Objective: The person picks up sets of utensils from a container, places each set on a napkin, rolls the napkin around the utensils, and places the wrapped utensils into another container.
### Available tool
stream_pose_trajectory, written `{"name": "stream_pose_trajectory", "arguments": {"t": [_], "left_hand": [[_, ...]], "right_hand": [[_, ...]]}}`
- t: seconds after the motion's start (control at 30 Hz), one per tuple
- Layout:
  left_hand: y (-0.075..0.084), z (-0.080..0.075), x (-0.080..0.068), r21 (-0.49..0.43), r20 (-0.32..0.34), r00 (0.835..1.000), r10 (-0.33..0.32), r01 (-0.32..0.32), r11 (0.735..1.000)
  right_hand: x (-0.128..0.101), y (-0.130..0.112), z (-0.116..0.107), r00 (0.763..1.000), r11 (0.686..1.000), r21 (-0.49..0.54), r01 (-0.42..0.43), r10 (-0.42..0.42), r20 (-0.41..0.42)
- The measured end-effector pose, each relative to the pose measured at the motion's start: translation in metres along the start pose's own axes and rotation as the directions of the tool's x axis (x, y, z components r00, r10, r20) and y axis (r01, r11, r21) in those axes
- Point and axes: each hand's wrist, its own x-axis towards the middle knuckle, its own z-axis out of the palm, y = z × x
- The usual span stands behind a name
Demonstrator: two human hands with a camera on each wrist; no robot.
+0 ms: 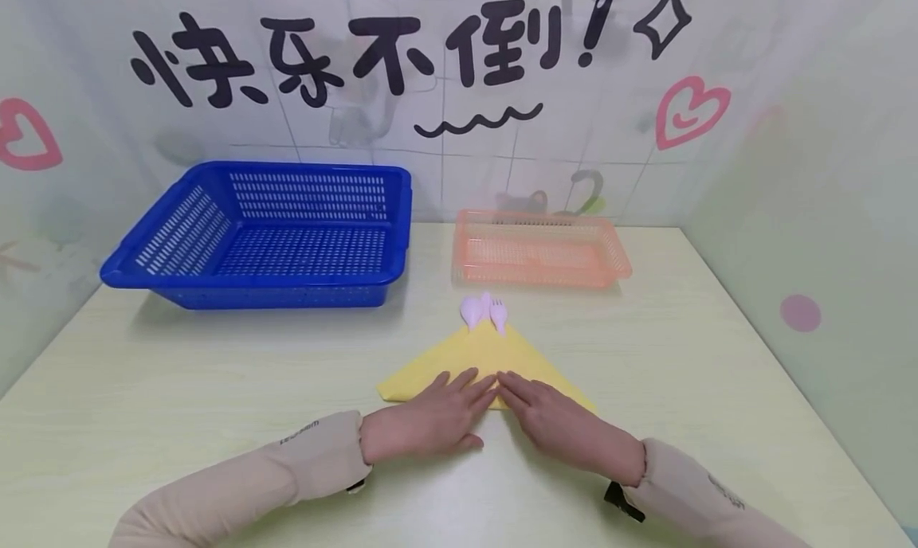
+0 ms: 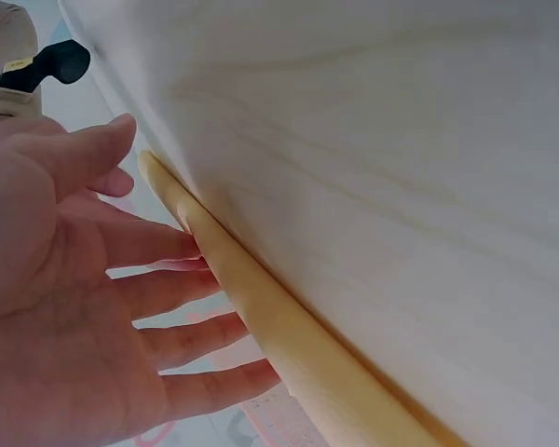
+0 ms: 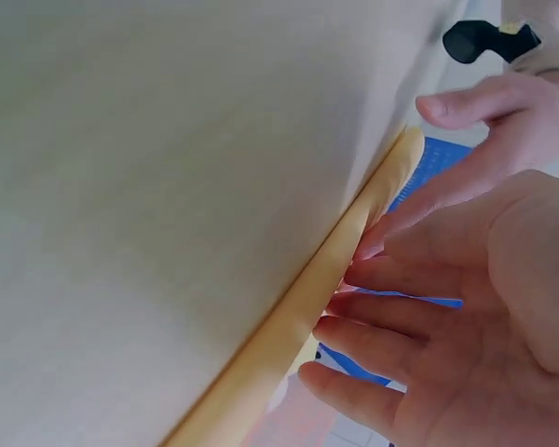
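Observation:
A yellow napkin (image 1: 439,362) lies folded into a triangle, its point facing away from me. Out of that point stick a pale pink spoon (image 1: 470,311), a fork (image 1: 498,315) and between them a narrow handle or knife (image 1: 485,303); their lower parts are hidden by the napkin. My left hand (image 1: 439,416) presses on the near folded edge with fingers spread straight. Mirroring it, the right hand (image 1: 562,424) rests its straight fingers on the same edge, fingertips meeting the left's at the middle. Both wrist views show a rounded fold (image 2: 252,298) under the fingertips.
At the back left of the table (image 1: 287,373) stands a large blue basket (image 1: 287,293). A shallow pink basket (image 1: 538,277) is at the back right, just beyond the cutlery. Printed curtains or sheets enclose the table at the back and sides.

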Motion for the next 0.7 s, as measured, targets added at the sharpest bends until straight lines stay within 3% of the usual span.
{"name": "stream_pose_trajectory", "arguments": {"t": [0.33,0.7], "left_hand": [[0.001,0.0,0.0,0.019,0.004,1.0,0.006,-0.006,1.0],[0.002,0.001,0.0,0.024,-0.006,1.0,0.022,-0.022,0.999]], "right_hand": [[-0.011,-0.007,-0.001,0.998,0.994,-0.105,0.04,-0.033,0.059],[-0.016,-0.005,0.006,0.999,0.982,-0.182,0.043,-0.043,0.001]]}}
